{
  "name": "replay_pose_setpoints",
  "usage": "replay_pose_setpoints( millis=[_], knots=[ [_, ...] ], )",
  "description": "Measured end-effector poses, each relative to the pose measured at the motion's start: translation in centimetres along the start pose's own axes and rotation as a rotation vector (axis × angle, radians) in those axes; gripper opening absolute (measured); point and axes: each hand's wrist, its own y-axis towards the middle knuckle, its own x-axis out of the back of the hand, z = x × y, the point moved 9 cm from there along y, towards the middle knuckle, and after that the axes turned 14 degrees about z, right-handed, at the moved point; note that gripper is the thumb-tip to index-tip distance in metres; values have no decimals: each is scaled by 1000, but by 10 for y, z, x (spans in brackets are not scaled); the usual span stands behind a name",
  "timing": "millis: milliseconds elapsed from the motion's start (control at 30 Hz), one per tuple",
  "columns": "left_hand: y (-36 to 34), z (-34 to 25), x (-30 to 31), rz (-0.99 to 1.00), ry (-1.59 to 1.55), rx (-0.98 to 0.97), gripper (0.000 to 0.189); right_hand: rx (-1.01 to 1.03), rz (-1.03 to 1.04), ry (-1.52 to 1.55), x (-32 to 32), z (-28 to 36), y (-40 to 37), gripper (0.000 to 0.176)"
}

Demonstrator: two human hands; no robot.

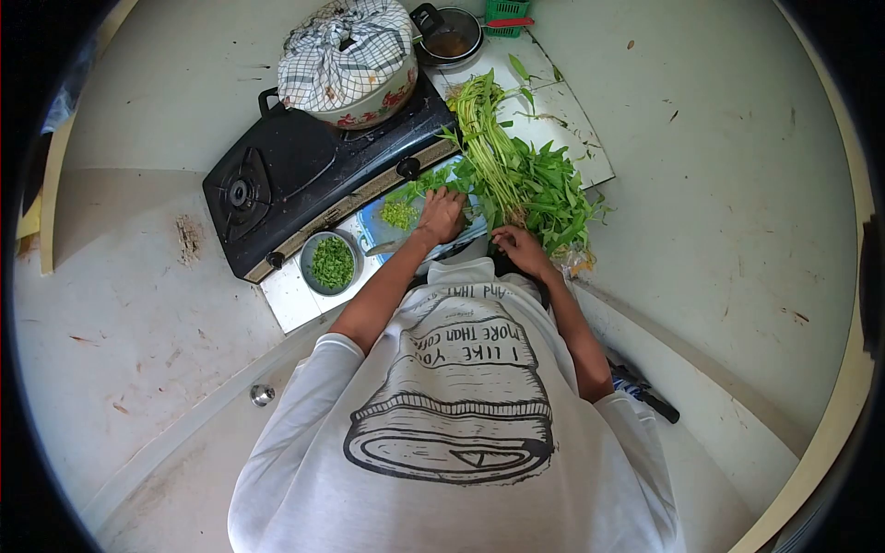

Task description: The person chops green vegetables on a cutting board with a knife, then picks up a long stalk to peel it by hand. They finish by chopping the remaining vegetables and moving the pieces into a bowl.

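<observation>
Bright, even daylight, soft shadows; strong fisheye distortion, dark vignetted corners.

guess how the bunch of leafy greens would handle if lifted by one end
The leafy greens would probably flop: long thin stems, loose leaves splayed out. Likely light for their bulk. No tie shows, so stalks may slip free and scatter; stray leaves already lie nearby.

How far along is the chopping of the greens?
Done: the bowl holds chopped greens, and a small chopped pile lies on the board. In hand: the left hand presses greens there, the right hand touches the bunch. Left: most of the bunch is whole.
</observation>
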Motion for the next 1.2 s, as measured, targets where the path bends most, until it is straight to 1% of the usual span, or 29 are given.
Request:
replay_pose_setpoints(
  millis=[33,133,233,333,467,633,700,800,933,1000,1133,1200],
  knots=[
    [-3,4,4,-6,-59,8,30,-4,3,6,-1,0,2,25],
    [-11,19,22,2,-386,53,30,-12,7,-1,1,4,2,25],
    [-15,45,14,-49,-766,112,30,1,14,-15,1,15,4,25],
    [-19,59,10,-90,-988,44,31,8,38,41,-1,17,8,26],
    [-26,61,6,-99,-1139,46,34,24,76,114,-5,16,20,26],
    [-30,47,18,-106,-1298,14,35,64,63,304,5,47,26,30],
    [-34,38,28,-103,-1282,-30,36,64,22,380,11,60,34,31],
    [-38,21,40,-64,-1268,-75,37,122,-103,460,21,95,40,36],
    [-46,9,55,22,-1146,-64,34,232,-98,327,25,99,62,30],
    [-50,7,62,36,-1043,-21,33,249,-101,208,26,100,67,25],
    [-56,8,67,27,-783,38,28,239,-190,196,31,100,60,16],
    [-63,4,78,-80,-553,9,26,259,-221,208,34,101,56,15]
  ],
)
